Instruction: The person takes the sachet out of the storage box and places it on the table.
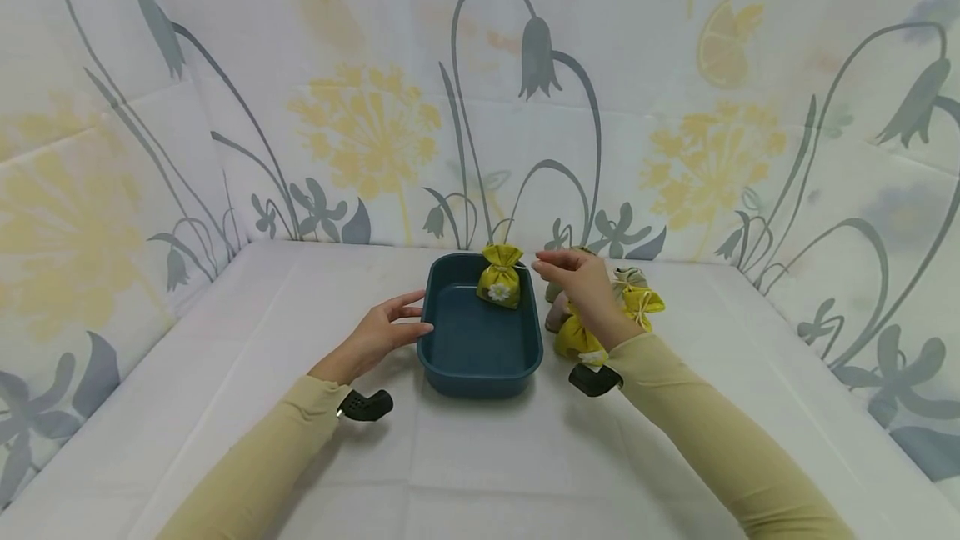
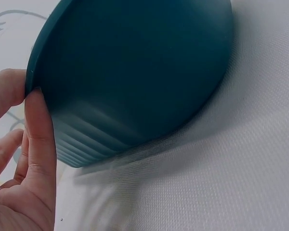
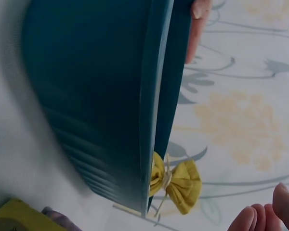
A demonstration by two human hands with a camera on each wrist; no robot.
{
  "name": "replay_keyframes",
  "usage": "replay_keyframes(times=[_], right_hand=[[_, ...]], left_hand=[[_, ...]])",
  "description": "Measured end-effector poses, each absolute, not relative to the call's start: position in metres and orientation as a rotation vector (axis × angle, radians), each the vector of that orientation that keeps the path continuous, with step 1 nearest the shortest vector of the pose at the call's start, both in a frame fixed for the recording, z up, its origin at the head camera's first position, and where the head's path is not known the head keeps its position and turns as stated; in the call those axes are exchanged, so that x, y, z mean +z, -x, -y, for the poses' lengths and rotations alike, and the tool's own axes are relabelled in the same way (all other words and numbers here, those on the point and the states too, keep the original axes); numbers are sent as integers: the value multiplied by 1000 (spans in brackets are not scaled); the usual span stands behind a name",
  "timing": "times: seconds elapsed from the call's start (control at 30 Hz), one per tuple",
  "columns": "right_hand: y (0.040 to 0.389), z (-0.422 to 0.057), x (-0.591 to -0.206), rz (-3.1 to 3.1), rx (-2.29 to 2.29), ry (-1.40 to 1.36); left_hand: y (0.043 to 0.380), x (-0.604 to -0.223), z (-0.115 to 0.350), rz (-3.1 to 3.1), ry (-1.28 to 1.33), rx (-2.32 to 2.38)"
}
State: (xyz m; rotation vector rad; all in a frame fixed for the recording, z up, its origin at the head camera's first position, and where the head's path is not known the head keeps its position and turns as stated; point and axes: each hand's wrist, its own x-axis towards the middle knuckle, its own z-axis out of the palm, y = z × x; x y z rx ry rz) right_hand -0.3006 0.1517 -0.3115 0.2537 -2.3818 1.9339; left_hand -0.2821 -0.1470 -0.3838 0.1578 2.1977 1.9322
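A dark teal plastic basin (image 1: 480, 382) stands on the table in front of me. My left hand (image 1: 378, 332) pinches its left rim, thumb over the edge and fingers outside; the left wrist view shows the thumb and a finger at the rim (image 2: 32, 72). Inside, at the far right corner, sits a yellow-green drawstring pouch (image 1: 500, 286) with a white flower. Just right of that pouch hovers my right hand (image 1: 581, 282), fingers loosely bent. In the right wrist view the fingertips (image 3: 253, 219) are apart from the pouch's gathered top (image 3: 183, 185) and hold nothing.
Right of the basin, partly hidden by the right hand, several more small pouches lie grouped: yellow ones (image 1: 573, 340) in front, greyish ones (image 1: 632, 276) behind. A white cloth (image 1: 465, 465) covers the table. A flower-patterned curtain (image 1: 360, 15) hangs behind and at both sides.
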Motion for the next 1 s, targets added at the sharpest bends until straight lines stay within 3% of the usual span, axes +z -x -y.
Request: replay_keyframes(times=[1.0], right_hand=[[349, -117, -308, 2502, 1977, -118]], left_hand=[[281, -382, 148, -2171, -184, 1931]])
